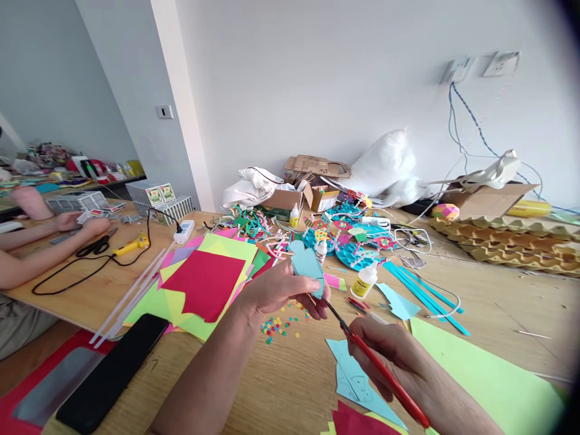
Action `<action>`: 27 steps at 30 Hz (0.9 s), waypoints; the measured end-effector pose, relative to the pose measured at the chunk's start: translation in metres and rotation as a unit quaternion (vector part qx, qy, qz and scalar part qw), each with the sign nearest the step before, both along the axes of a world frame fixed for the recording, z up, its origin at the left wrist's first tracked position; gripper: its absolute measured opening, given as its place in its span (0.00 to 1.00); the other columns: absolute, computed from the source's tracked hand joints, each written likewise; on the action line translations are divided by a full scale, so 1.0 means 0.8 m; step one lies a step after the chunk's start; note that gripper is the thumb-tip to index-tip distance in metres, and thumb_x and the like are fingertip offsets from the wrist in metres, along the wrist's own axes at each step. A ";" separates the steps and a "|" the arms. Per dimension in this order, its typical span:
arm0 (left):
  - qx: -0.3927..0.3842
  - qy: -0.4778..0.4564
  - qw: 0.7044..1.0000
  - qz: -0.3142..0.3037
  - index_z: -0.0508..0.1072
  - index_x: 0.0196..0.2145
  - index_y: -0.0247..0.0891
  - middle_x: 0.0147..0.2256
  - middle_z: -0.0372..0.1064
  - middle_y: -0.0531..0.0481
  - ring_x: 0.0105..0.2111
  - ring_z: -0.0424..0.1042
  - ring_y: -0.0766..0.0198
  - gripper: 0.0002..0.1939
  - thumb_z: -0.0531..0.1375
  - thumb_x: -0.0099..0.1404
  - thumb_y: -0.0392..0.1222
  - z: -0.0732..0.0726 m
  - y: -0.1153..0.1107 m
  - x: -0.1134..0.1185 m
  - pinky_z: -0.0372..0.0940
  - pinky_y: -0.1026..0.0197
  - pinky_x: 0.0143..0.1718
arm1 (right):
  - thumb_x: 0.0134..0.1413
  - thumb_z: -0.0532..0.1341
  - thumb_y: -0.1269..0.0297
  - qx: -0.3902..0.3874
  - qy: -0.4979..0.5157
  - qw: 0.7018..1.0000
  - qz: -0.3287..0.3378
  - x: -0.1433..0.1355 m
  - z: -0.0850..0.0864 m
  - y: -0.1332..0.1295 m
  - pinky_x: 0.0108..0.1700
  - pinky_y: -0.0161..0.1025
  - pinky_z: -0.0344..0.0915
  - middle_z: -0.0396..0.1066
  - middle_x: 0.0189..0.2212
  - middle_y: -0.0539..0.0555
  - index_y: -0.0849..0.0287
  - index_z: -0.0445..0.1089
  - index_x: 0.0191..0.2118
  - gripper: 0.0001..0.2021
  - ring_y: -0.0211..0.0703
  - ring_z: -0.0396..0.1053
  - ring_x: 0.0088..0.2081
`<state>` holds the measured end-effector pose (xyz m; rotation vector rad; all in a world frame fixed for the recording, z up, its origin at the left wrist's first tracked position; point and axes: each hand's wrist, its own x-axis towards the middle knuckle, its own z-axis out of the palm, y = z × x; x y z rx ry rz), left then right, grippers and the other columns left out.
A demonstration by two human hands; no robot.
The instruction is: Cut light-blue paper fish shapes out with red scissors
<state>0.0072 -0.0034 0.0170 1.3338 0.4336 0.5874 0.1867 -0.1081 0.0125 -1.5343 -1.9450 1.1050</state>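
Observation:
My left hand (290, 287) pinches a light blue paper cutout (308, 267) with a scalloped edge, its thumb lying on the paper's lower part. Red-handled scissors (378, 362) are gripped in my right hand (389, 353), their blades reaching up to the lower edge of the cutout. Below the scissors, a blue paper sheet (357, 383) with pencil drawing lies on the table. Small coloured paper dots (276, 327) are scattered under my left hand. Just behind the hands stands a white glue bottle (364, 281) with a yellow label.
Stacked coloured paper (203, 284) and a black phone (115, 368) lie left. Green paper (489, 374) and blue strips (426, 297) are right. Craft pieces, boxes and egg trays (507, 244) line the back. Another person's hands (84, 223) hold small items at far left, near a yellow glue gun (131, 244).

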 end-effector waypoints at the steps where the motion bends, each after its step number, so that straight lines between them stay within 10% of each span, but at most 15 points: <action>1: 0.001 -0.002 1.000 -0.005 0.72 0.24 0.31 0.23 0.68 0.49 0.22 0.72 0.66 0.09 0.59 0.51 0.42 -0.001 0.001 0.000 0.68 0.67 0.22 | 0.60 0.46 0.51 0.000 -0.001 1.000 0.002 0.000 0.000 0.000 0.22 0.36 0.48 0.56 0.17 0.46 0.54 0.51 0.23 0.18 0.37 0.55 0.20; 27: 0.011 0.010 0.999 -0.050 0.72 0.24 0.32 0.22 0.69 0.50 0.19 0.70 0.69 0.09 0.58 0.51 0.41 -0.008 0.006 -0.002 0.66 0.68 0.21 | 0.60 0.47 0.51 0.021 -0.057 0.998 0.009 0.006 -0.004 0.001 0.24 0.35 0.48 0.52 0.20 0.46 0.56 0.53 0.23 0.19 0.38 0.49 0.24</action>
